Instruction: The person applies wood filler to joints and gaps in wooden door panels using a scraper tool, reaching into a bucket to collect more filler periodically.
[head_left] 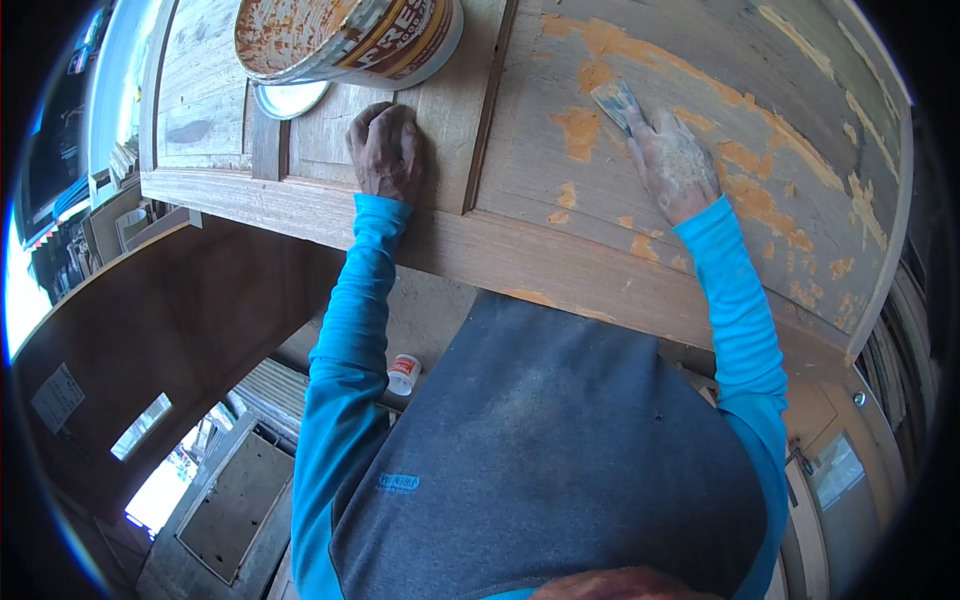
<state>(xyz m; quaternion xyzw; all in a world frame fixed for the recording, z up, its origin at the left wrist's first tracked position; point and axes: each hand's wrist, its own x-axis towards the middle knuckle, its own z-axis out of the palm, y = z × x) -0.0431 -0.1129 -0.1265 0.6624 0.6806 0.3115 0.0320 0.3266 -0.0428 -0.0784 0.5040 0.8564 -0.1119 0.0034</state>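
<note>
My right hand is closed around a putty knife. The blade is smeared with pale filler and lies against the wooden door panel. Patches of orange-tan wood filler are spread over the panel around that hand, some in long streaks. My left hand rests on the door's wooden frame, its fingers curled under in a loose fist; nothing shows in it, though the palm is hidden. Just beyond it stands an open plastic bucket, its inner wall coated with orange-brown filler.
A round white lid lies partly beneath the bucket. The door's near edge runs in front of my body. Below, a small white tub sits on the floor. A large brown panel stands at left, and another door at right.
</note>
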